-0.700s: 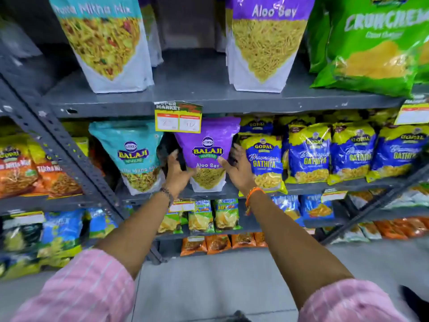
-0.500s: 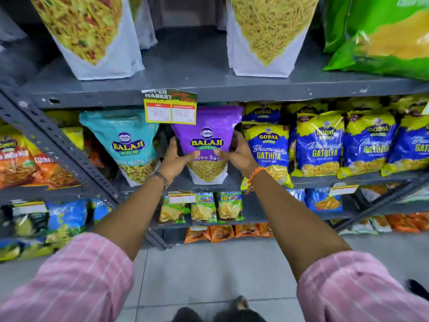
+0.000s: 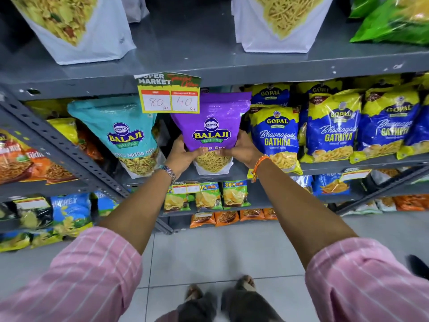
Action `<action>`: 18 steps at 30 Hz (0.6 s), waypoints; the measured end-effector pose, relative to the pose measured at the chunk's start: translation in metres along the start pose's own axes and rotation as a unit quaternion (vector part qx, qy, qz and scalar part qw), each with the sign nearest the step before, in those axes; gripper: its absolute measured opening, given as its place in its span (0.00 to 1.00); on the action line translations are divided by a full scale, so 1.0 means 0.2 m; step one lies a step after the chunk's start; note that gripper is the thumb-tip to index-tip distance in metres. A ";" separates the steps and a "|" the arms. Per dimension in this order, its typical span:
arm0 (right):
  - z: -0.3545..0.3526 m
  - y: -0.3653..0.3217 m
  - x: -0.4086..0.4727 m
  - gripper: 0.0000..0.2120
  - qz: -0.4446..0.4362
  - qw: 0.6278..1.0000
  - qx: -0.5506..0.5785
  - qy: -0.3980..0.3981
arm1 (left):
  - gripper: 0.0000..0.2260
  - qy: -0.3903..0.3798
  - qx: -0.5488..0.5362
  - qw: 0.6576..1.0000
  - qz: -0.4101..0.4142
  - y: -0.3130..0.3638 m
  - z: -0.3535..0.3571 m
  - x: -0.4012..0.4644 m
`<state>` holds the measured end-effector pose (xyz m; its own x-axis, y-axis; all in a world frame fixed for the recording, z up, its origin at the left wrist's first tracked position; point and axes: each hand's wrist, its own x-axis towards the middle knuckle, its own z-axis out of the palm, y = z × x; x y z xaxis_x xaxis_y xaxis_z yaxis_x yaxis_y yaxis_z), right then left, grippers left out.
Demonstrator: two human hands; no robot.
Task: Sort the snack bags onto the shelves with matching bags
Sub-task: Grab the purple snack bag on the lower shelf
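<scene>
A purple Balaji Aloo Sev bag (image 3: 211, 126) stands upright on the middle grey shelf (image 3: 325, 165). My left hand (image 3: 182, 155) grips its lower left side and my right hand (image 3: 241, 148) grips its lower right side, thumbs across the front. A teal Balaji Mitha Mix bag (image 3: 123, 135) stands just to its left. Blue and yellow Gopal Gathiya bags (image 3: 275, 135) fill the shelf to its right. On the shelf above stand a larger Aloo Sev bag (image 3: 278, 26) and a larger Mitha Mix bag (image 3: 76, 29), tops cut off by the frame.
A price tag (image 3: 169, 96) hangs from the upper shelf edge, overlapping the purple bag's top left. A slanted slotted upright (image 3: 62, 149) separates the left bay of orange bags (image 3: 27, 161). Small green and orange packs (image 3: 209, 198) fill lower shelves. Green bags (image 3: 392, 22) lie top right. Tiled floor and my feet are below.
My hands have slid lower and inward on the purple bag, thumbs now over its front. The view has tilted down, showing my feet.
</scene>
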<state>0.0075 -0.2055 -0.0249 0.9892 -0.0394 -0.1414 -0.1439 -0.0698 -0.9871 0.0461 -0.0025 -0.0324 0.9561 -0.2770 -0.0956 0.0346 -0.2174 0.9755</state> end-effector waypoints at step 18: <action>0.04 -0.15 -0.78 0.23 -0.008 0.998 -0.020 0.059 | 0.20 -0.020 -0.009 0.998 0.064 0.15 0.06 -0.68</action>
<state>-0.1414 -0.1896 0.0263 0.9816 -0.1540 -0.1127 -0.1304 -0.1107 -0.9853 -0.0870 0.0169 0.0066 0.9407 -0.3384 0.0232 -0.0823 -0.1612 0.9835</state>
